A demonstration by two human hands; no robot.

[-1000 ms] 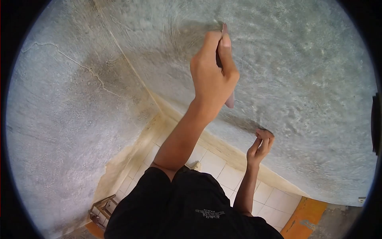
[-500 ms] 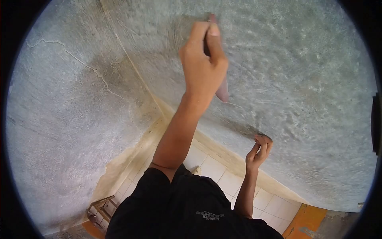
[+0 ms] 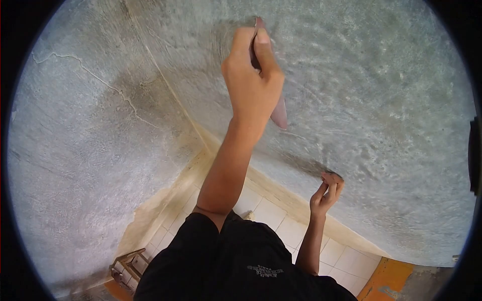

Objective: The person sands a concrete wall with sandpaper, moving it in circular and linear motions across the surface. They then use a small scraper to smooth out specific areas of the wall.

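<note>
Grey, mottled plaster covers the wall [image 3: 381,90] behind the fingers of both hands. Left of the left hand [image 3: 252,85], a side wall [image 3: 75,165] with a wandering crack [image 3: 103,81] meets it at a corner. The left hand's fingers are closed narrowly around a thin, reddish-brown sheet [image 3: 280,114]; one end pokes out beyond the fingertips, the other below the hand, on the thumb side. Lower and to the right, the right hand [image 3: 326,195] has its fingers bent and bunched at the wall, beside a dark patch; whether they grip anything I cannot tell. Below the fingers lie white floor tiles [image 3: 268,211], with a wooden frame [image 3: 131,262] far down to the left.
</note>
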